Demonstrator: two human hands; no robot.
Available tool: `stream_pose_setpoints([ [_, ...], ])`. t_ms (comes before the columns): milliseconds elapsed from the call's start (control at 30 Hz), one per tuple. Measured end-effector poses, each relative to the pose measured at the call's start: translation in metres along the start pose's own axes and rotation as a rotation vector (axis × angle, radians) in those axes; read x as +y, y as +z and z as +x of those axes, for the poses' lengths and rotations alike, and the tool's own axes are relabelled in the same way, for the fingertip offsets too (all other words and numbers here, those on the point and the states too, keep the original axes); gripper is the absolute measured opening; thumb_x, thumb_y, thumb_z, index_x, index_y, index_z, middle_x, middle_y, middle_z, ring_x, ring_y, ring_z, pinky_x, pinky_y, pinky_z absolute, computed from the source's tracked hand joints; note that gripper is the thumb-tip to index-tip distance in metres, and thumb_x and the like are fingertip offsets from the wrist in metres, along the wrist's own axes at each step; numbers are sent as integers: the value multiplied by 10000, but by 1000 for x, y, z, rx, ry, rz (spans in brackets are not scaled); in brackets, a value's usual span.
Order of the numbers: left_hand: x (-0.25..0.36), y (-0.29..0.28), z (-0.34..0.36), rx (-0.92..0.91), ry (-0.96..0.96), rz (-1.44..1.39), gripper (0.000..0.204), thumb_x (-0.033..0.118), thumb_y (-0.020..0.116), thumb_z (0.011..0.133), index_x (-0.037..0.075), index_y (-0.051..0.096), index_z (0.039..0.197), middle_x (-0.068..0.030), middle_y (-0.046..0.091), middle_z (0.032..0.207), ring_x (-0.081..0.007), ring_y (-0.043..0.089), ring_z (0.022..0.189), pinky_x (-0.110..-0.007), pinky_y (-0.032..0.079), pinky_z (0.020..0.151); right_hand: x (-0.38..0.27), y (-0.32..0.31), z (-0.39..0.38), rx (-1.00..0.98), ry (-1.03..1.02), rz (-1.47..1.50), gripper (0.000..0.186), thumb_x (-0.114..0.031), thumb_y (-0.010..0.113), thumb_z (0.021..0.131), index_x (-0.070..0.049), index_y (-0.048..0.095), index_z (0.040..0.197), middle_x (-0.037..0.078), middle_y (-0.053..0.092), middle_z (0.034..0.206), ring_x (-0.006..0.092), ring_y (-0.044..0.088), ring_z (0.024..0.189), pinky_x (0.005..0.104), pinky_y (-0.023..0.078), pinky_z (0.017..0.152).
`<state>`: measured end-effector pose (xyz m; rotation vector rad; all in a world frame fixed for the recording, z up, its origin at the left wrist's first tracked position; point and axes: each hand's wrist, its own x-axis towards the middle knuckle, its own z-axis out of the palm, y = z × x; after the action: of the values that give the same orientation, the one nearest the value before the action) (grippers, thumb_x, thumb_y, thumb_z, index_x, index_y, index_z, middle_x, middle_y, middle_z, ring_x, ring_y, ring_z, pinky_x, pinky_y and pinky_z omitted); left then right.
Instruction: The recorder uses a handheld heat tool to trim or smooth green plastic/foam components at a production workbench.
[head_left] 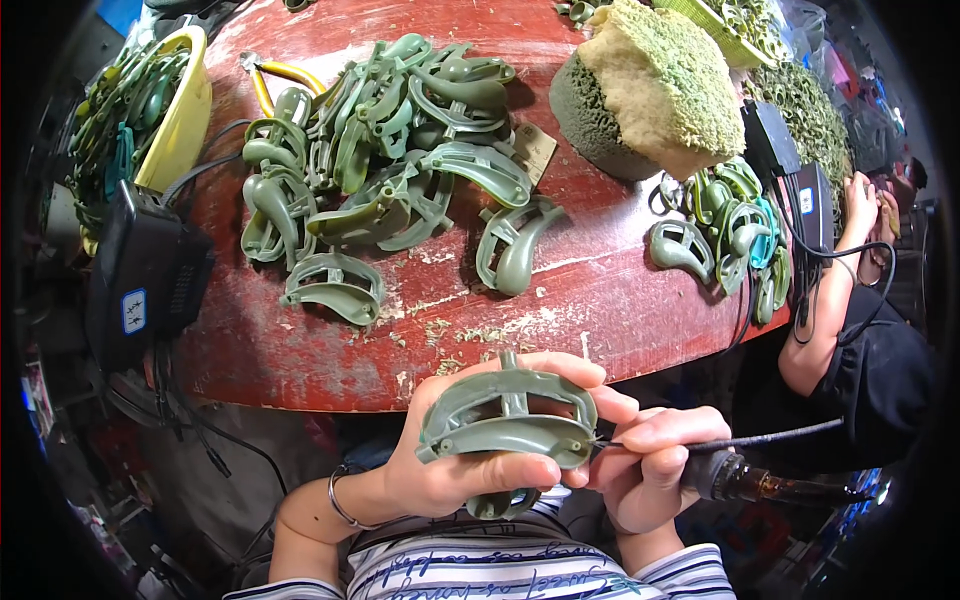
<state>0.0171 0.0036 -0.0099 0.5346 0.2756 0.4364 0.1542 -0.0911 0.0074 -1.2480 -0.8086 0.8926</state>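
Observation:
In front of my body, my left hand [450, 460] is wrapped round a green moulded plastic part [515, 435], a curved frame with an open middle and a crossbar. A second green curved piece shows below my thumb; whether it is joined to the first I cannot tell. My right hand [650, 470] is closed in a pinch on a thin black rod [770, 437]. Its fine tip reaches the right end of the plastic part. Beside the right hand lies a dark cylinder [720, 475] with a brown, glassy-looking length; its kind is unclear.
Similar green parts [400, 130] are heaped on the worn red table [600, 330], with yellow-handled pliers [285, 75]. A yellow basket [185, 120] of parts stands left near a black box [145, 280]. Right are a scrap-covered sponge-like block [670, 85], cables and another person's arm [825, 330].

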Motion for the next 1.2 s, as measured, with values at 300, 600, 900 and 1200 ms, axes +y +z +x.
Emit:
stream_pose_setpoints([
  [300,2,10,2,213,-140,6,573,195,705,662,-1,443,1132,-253,535,1081,-200,594,696,-301,500,660,10,5,-1,85,-94,-27,306,-302,546,857,-3,603,885,86,586,545,121,524,432,231,430,424],
  [600,-7,-5,4,-95,-114,-354,590,149,599,799,-20,303,1282,-197,438,1252,-162,565,837,-246,454,654,10,-4,-5,-3,-160,40,261,-294,518,872,-35,533,905,103,601,572,161,556,444,265,438,416],
  [900,2,13,5,166,-239,-331,612,232,689,658,8,441,1170,-234,530,1115,-129,542,607,-199,433,509,13,11,-9,170,-67,16,314,-337,526,863,-24,554,882,78,560,534,109,505,412,219,385,392],
  [1200,9,-4,3,179,4,331,462,152,729,694,-35,541,1072,-94,542,1104,-134,518,962,-275,412,843,-3,0,3,75,83,-101,412,-402,514,854,-6,575,759,95,577,522,122,517,396,206,390,372],
])
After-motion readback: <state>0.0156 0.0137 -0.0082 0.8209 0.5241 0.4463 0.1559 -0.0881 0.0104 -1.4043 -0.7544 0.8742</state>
